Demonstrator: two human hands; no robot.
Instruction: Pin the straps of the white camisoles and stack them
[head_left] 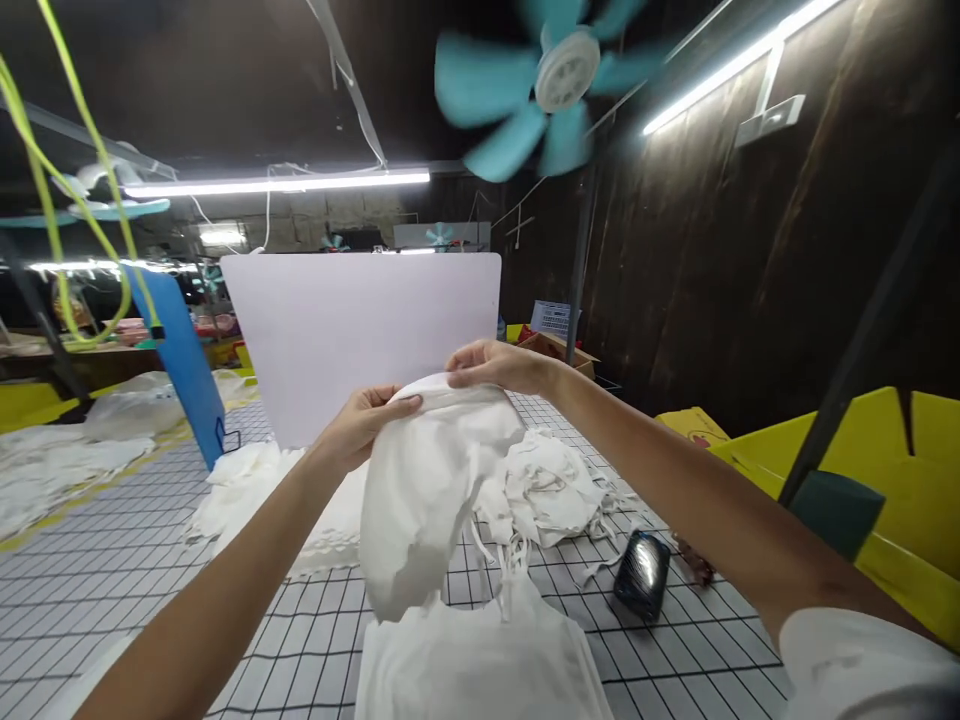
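Observation:
I hold a white garment piece (420, 490) up over the gridded table (90, 590); it hangs down limp. My left hand (367, 420) pinches its upper left edge. My right hand (499, 365) grips the top edge a little higher and to the right. Below the hanging piece lies a flat stack of white cloth (480, 660) with thin straps. Behind it sits a crumpled heap of white pieces (547, 485).
An upright white board (360, 330) stands at the back of the table, a blue board (180, 360) leaning to its left. A dark thread spool (643, 572) lies at the right. Yellow bins (885, 470) flank the right side. A teal fan (540, 85) spins overhead.

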